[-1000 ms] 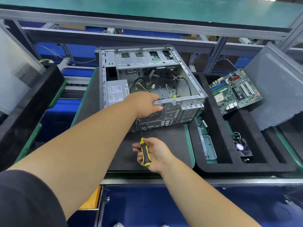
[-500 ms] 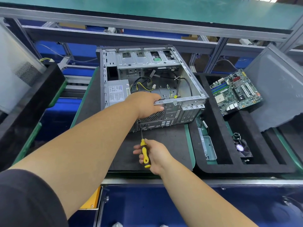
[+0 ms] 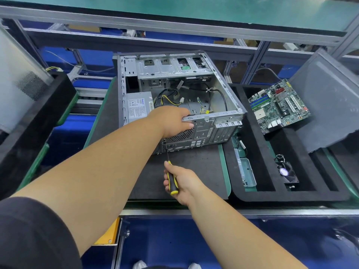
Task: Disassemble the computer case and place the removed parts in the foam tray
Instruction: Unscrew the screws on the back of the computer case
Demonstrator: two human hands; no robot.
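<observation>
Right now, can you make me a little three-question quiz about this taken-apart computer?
1. True or false: the motherboard is inside the computer case.
2. Which hand holds the screwdriver? A) left hand B) right hand
3. Fill in: the cooling fan lies in the foam ____.

Key: 1. False, it lies on the tray. 2. B. 3. tray.
</observation>
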